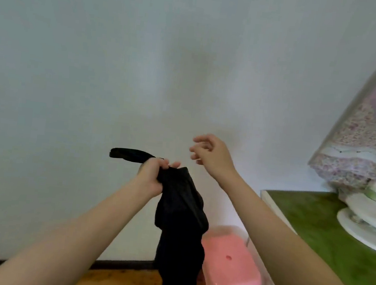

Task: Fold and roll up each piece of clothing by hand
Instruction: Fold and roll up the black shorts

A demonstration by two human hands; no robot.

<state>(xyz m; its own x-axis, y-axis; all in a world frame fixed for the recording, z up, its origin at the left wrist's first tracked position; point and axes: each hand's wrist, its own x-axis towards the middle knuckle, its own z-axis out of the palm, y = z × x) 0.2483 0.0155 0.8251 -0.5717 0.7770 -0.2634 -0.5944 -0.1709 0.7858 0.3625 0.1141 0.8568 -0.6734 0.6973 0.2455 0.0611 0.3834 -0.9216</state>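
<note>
The left hand has a tight grip on a black piece of clothing, fist bunched around its top edge, holding it up in front of a plain white wall. Most of the fabric hangs straight down, with one strap-like end sticking out sideways to the left. The right hand is up beside it, fingers loose and spread, holding nothing and not touching the cloth. A pink plastic stool stands below, next to a green counter.
</note>
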